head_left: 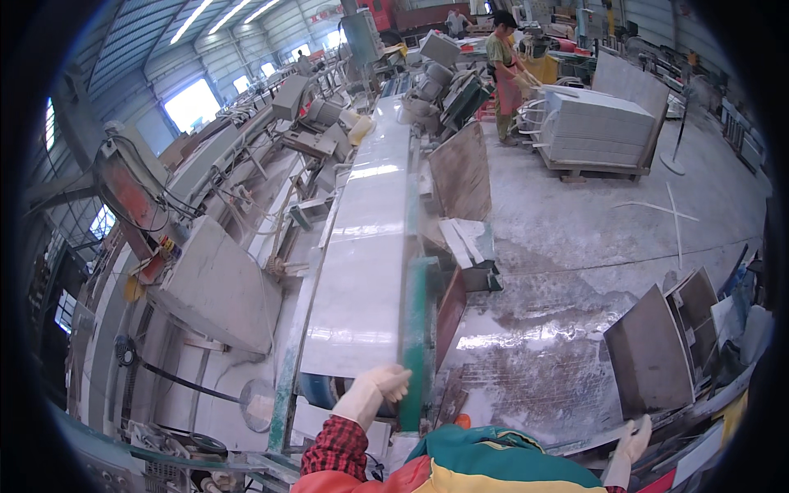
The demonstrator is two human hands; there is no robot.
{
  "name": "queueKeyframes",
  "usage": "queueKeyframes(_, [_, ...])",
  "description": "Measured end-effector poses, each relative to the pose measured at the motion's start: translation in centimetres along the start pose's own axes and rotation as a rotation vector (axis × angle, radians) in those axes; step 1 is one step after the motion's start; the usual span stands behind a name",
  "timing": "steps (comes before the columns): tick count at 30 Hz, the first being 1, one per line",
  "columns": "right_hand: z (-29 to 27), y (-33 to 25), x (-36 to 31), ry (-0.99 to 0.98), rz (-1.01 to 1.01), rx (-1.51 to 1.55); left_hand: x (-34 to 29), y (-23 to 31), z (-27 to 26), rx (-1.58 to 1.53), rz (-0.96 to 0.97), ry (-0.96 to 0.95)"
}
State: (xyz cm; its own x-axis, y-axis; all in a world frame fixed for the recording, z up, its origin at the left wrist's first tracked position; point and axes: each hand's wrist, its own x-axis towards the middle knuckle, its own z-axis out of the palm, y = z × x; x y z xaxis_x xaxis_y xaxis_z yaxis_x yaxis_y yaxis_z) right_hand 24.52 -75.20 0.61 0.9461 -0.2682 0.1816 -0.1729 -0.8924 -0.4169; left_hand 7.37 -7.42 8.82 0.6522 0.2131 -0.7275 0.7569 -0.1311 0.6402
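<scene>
My left hand (380, 391), in a pale glove below a red-and-black checked cuff, hovers at the near end of a long white conveyor belt (353, 271). Its fingers are curled in, with nothing visible in them. A dark blue roller (322, 389) shows under the belt's end, and a green side rail (420, 345) runs just right of this hand. Far to the right, my right hand (631, 448), also gloved, has its fingers stretched out and apart. It is beside the end of a pale strip (588, 441); whether they touch, I cannot tell.
Brown and grey panels (649, 353) lean at the right. Beyond the wet floor, a co-worker (505, 74) stands by a stack of white slabs (600, 127) on a pallet. Motors and machinery (436, 82) flank the belt's far end. A large grey block-like housing (218, 283) stands left.
</scene>
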Motion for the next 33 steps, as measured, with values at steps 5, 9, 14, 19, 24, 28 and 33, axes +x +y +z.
queueKeyframes(5, [-6.1, 12.6, -1.4, 0.280, 0.113, -0.569, 3.4, 1.0, 5.2, 0.202, 0.154, 0.049])
queueKeyframes(9, [-13.5, 5.1, -2.2, 0.265, 0.192, -0.880, 1.5, 0.0, 5.9, 0.080, 0.102, 0.181])
queueKeyframes(14, [-14.2, 4.1, -4.6, 0.542, 0.071, -1.034, 4.5, -1.4, 6.0, 0.171, -0.072, 0.231])
queueKeyframes(19, [-14.6, 3.7, -5.2, 0.427, 0.227, -1.016, 3.9, -1.1, 7.4, 0.157, 0.056, 0.314])
queueKeyframes(24, [-15.2, 1.6, -5.6, 0.412, 0.122, -1.041, 5.2, -1.3, 6.4, 0.179, -0.059, 0.292])
queueKeyframes(28, [-13.5, 5.7, -5.6, 0.340, 0.313, -0.896, 4.0, 0.0, 7.6, 0.186, 0.064, 0.343])
queueKeyframes(33, [-8.4, 12.4, -5.1, 0.246, 0.496, -0.702, 3.5, -1.3, 6.8, 0.208, 0.059, 0.374])
